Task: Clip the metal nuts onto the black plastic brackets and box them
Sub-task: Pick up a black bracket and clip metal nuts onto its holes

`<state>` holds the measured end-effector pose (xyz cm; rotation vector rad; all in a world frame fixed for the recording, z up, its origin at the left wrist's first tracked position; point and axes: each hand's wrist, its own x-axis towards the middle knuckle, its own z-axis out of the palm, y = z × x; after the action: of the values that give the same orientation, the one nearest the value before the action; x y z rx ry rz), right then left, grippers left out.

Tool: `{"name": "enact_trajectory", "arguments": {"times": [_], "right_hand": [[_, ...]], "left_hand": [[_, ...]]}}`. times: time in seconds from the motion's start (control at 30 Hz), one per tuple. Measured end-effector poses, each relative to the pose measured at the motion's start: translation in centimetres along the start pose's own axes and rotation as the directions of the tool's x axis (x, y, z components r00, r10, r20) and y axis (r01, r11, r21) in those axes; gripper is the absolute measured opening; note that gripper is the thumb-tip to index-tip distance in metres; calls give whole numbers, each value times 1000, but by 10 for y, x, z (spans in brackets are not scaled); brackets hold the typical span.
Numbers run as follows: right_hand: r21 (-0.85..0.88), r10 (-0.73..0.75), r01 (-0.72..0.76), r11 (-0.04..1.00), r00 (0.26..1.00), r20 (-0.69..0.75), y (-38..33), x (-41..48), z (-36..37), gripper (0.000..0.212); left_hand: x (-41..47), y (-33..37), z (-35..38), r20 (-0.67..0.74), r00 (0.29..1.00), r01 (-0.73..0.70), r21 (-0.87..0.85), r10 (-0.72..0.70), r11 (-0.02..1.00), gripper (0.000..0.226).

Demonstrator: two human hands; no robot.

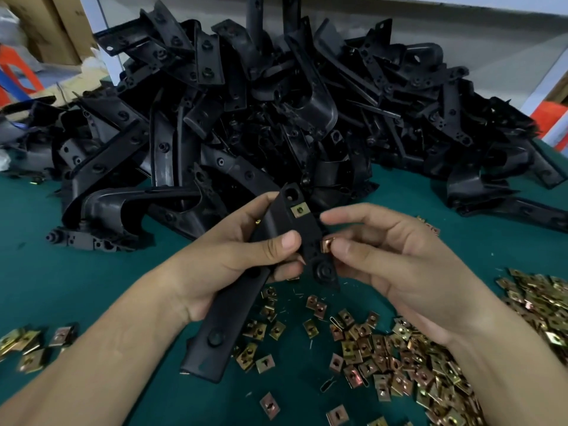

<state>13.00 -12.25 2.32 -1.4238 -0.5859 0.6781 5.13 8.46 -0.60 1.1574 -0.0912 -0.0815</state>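
My left hand (233, 259) grips a long black plastic bracket (227, 315) at mid-height above the green table, thumb across its face. One brass-coloured metal nut (299, 209) is clipped near the bracket's upper end. My right hand (396, 259) pinches a second metal nut (326, 244) between thumb and fingers, right at the bracket's right edge, lower down. Loose metal nuts (384, 361) lie scattered on the table below both hands.
A big heap of black brackets (276, 103) fills the table's far half. More nuts lie at the left (27, 345) and the right edge (541, 302). Cardboard boxes (52, 29) stand at the back left. The green table mat (61, 272) shows between the piles.
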Motion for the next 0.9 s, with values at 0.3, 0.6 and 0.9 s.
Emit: {"name": "enact_trajectory", "arguments": {"times": [0.3, 0.6, 0.9], "right_hand": [[115, 62, -60, 992, 998, -17, -5, -1, 2, 27], [98, 114, -109, 989, 993, -43, 0, 0, 1, 38], [45, 101, -99, 994, 994, -38, 6, 0, 8, 37]], "left_hand": [[-1, 1, 1, -23, 1000, -8, 19, 9, 1000, 62], [1, -3, 2, -54, 997, -47, 86, 52, 995, 56], [4, -6, 3, -94, 992, -63, 176, 81, 982, 45]]}}
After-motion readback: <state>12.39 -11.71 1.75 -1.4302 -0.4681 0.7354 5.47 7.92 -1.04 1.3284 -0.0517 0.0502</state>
